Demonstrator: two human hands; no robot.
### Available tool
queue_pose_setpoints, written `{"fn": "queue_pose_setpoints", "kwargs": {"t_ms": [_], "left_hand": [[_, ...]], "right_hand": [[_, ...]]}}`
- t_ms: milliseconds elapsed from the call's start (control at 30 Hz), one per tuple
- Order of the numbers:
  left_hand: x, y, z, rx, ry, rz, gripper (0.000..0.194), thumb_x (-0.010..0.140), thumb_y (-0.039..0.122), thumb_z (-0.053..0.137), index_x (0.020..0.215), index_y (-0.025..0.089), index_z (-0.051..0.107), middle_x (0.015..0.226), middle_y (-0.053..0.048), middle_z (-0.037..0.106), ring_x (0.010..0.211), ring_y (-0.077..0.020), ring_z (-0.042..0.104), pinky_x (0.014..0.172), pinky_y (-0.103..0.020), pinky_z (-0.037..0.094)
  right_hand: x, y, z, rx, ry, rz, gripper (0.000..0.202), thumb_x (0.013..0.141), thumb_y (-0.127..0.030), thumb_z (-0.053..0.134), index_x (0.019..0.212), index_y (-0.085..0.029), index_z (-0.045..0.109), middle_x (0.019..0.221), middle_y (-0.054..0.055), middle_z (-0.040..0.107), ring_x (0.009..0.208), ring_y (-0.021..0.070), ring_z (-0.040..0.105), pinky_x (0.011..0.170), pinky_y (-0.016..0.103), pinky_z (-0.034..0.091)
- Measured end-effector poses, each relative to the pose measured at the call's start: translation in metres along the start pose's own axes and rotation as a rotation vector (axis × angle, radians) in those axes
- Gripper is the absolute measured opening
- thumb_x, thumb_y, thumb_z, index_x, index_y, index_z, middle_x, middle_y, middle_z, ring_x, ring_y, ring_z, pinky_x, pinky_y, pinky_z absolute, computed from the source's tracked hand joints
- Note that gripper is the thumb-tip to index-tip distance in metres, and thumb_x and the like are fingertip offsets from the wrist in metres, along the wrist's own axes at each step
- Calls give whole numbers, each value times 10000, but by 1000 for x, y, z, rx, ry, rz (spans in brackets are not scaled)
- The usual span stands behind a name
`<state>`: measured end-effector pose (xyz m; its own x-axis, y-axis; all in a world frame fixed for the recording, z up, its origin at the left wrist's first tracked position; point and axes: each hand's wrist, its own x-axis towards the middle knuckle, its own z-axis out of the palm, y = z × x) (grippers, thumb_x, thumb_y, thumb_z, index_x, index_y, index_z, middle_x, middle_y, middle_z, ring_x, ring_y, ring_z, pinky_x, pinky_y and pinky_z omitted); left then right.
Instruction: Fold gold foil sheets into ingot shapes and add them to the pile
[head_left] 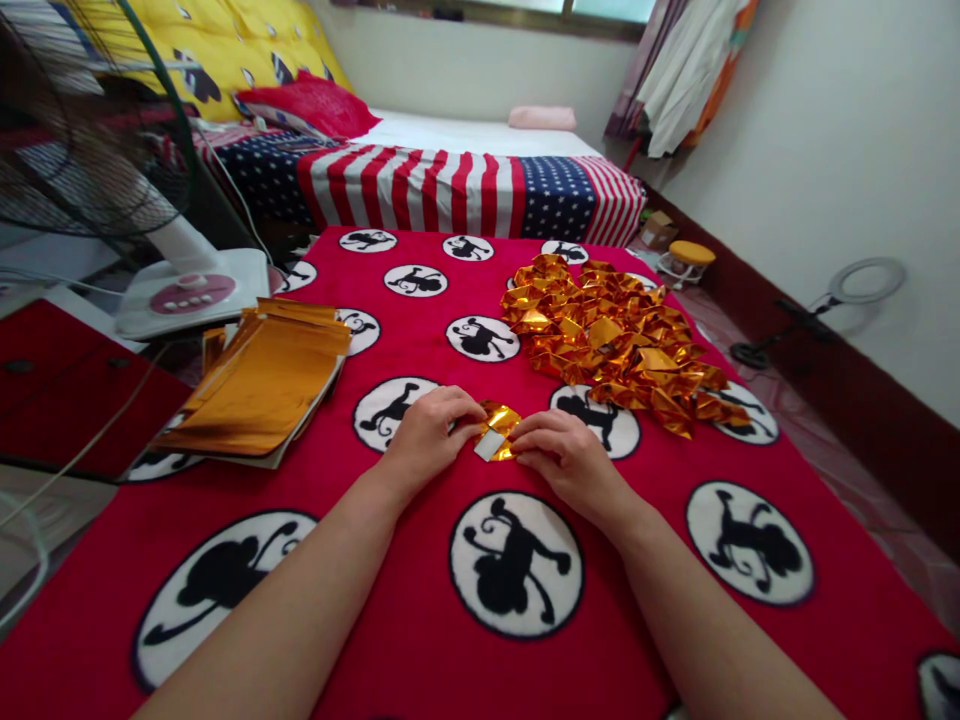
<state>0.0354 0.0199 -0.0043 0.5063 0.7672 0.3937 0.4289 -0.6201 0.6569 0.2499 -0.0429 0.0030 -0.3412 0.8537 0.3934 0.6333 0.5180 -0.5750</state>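
A small folded piece of gold foil paper, with a pale grey patch facing up, lies between my hands at the middle of the red cloth. My left hand pinches its left edge, fingers bent. The fingers of my right hand are closed on its right edge. To the left sits a stack of flat gold sheets, edges uneven. Beyond my right hand is a large heap of folded gold foil pieces.
The red cloth with white circles and black monkey figures covers the table. A fan stands at the left. Behind are a bed, a yellow stool and a ring light on the right.
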Motion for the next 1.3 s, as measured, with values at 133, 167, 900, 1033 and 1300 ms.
{"fn": "queue_pose_setpoints", "kwargs": {"t_ms": [133,167,900,1033,1300], "left_hand": [[3,0,2,13,43,-79,452,737,92,707,1169,190,620,1103,-65,628,934,-183,613,861,-334,506],[3,0,2,20,29,-80,490,734,95,711,1203,192,607,1105,-66,636,952,-191,612,879,-347,501],[-3,-3,-10,77,-142,244,227,907,139,533,962,201,744,971,-72,727,899,-170,648,813,-313,529],[-4,-3,-15,61,-180,221,213,874,140,573,968,209,750,1007,-64,740,914,-172,661,835,-317,534],[-8,9,-14,97,-228,214,210,860,132,582,969,208,745,1014,-66,738,913,-179,650,852,-332,525]], "right_hand": [[-1,-1,2,4,18,2,131,831,-96,683,803,-216,729,916,36,724,848,186,625,796,354,470],[-1,-1,2,7,22,-1,128,835,-98,679,805,-213,727,918,37,723,850,186,625,794,354,471],[-1,8,-1,4,63,-56,145,876,-120,629,875,-223,732,958,53,741,871,196,634,795,371,509],[-2,5,0,13,78,-22,160,847,-92,650,863,-224,740,955,55,740,882,199,642,797,368,528],[-4,11,-3,67,92,-21,148,877,-145,631,889,-237,747,978,64,736,908,201,649,811,379,544]]}}
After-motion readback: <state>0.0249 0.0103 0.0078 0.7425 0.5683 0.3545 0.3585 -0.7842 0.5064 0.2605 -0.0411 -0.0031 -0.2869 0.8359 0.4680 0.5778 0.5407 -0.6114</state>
